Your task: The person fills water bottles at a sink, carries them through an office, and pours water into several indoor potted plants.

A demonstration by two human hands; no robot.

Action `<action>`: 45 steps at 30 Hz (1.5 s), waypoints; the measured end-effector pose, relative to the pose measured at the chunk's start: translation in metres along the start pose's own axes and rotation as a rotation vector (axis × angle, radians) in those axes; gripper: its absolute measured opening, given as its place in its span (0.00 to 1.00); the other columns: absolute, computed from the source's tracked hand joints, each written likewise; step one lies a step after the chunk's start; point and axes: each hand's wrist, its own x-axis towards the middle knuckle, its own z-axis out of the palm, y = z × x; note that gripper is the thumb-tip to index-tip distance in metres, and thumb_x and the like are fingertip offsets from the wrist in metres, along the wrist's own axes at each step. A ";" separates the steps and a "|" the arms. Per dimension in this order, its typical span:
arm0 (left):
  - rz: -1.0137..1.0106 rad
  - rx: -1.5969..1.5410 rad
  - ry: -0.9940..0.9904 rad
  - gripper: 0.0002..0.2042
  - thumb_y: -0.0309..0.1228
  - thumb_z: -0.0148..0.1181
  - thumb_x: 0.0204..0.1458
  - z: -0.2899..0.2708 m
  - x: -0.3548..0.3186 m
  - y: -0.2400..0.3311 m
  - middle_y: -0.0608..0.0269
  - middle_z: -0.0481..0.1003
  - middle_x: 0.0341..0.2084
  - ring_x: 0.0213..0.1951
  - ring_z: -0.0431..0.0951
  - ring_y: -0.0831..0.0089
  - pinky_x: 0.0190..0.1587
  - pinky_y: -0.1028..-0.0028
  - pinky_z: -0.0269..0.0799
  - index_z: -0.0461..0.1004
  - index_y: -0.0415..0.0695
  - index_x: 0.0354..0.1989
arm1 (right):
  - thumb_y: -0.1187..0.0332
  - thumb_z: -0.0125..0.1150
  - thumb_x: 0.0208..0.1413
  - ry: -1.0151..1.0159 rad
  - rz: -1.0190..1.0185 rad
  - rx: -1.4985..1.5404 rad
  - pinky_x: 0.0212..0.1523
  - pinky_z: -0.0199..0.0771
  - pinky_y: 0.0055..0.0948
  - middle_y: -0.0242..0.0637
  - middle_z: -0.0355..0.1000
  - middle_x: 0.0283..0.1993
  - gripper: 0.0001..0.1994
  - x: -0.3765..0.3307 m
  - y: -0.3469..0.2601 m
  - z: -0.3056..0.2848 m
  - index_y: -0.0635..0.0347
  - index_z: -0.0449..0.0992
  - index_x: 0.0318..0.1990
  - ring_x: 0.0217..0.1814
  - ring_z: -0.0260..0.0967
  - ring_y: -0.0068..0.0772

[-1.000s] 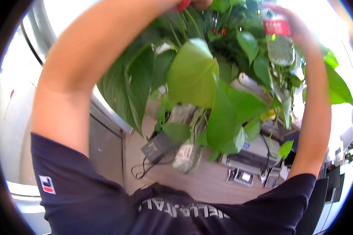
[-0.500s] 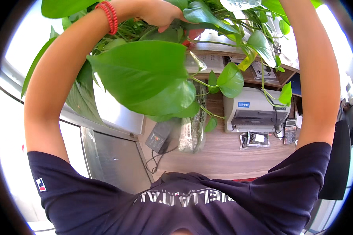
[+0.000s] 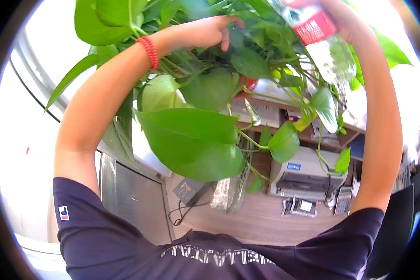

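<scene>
My right hand (image 3: pixel 343 18) grips a clear plastic bottle (image 3: pixel 333 56) with a red label. The bottle slants above the right side of a leafy green potted plant (image 3: pixel 191 144), and its upper end runs to the frame's top edge. Among the upper leaves is my left hand (image 3: pixel 210 32), thumb and forefinger apart against the foliage; its other fingers are mostly hidden. A red bead bracelet (image 3: pixel 148 52) circles my left wrist. Trailing stems with heart-shaped leaves hang down in front of me. Foliage hides the pot, though something red (image 3: pixel 249 83) shows between the leaves.
Below the plant, a wooden desk (image 3: pixel 261 226) carries a grey printer (image 3: pixel 305 173), small black packets (image 3: pixel 299 206), a calculator (image 3: pixel 344 200), a black box with a cable (image 3: pixel 190 190) and a long clear plastic-wrapped bundle (image 3: pixel 228 193). A shelf (image 3: pixel 308 135) stands behind the printer.
The view has shifted, bringing more foliage into sight. The bottle and my right hand have come into fuller view at upper right. My left hand is still among the leaves, its thumb and forefinger now clearer.
</scene>
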 end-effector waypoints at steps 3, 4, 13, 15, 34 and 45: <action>-0.185 0.058 0.199 0.30 0.22 0.42 0.40 -0.002 0.001 -0.025 0.62 0.75 0.27 0.27 0.74 0.67 0.20 0.66 0.71 0.57 0.50 0.59 | 0.61 0.63 0.38 -0.064 0.041 -0.047 0.34 0.75 0.21 0.38 0.71 0.40 0.26 0.015 0.015 0.018 0.60 0.69 0.48 0.34 0.73 0.26; -0.219 0.065 0.264 0.31 0.23 0.43 0.40 -0.003 0.002 -0.027 0.62 0.75 0.27 0.25 0.74 0.66 0.18 0.66 0.70 0.56 0.50 0.59 | 0.61 0.64 0.38 -0.069 0.063 -0.073 0.34 0.75 0.21 0.38 0.71 0.39 0.26 0.016 0.016 0.024 0.60 0.69 0.48 0.34 0.73 0.26; -0.148 0.319 0.202 0.28 0.25 0.46 0.42 -0.001 -0.006 -0.015 0.52 0.74 0.39 0.36 0.75 0.57 0.37 0.61 0.70 0.59 0.53 0.58 | 0.61 0.64 0.34 0.077 0.244 -0.225 0.27 0.70 0.18 0.33 0.72 0.27 0.17 0.029 0.009 0.033 0.59 0.75 0.33 0.24 0.69 0.21; -0.036 0.437 0.192 0.28 0.24 0.45 0.42 0.005 -0.004 -0.004 0.52 0.74 0.38 0.38 0.75 0.58 0.39 0.61 0.70 0.59 0.56 0.57 | 0.61 0.64 0.35 0.087 0.220 -0.133 0.27 0.70 0.19 0.33 0.72 0.28 0.16 0.031 0.010 0.030 0.59 0.75 0.33 0.24 0.69 0.21; -0.538 -0.113 0.149 0.35 0.27 0.39 0.46 -0.005 0.026 -0.010 0.53 0.76 0.22 0.13 0.67 0.68 0.16 0.68 0.65 0.38 0.48 0.66 | 0.62 0.66 0.32 0.198 0.232 -0.198 0.19 0.62 0.22 0.33 0.70 0.20 0.12 0.052 0.002 0.033 0.59 0.76 0.25 0.16 0.64 0.22; -0.541 -0.208 0.109 0.34 0.27 0.37 0.48 -0.003 0.031 -0.013 0.52 0.74 0.21 0.13 0.64 0.69 0.13 0.68 0.60 0.34 0.51 0.66 | 0.60 0.66 0.30 0.156 0.295 -0.461 0.21 0.63 0.25 0.34 0.70 0.20 0.12 0.074 -0.013 0.040 0.58 0.75 0.22 0.17 0.64 0.27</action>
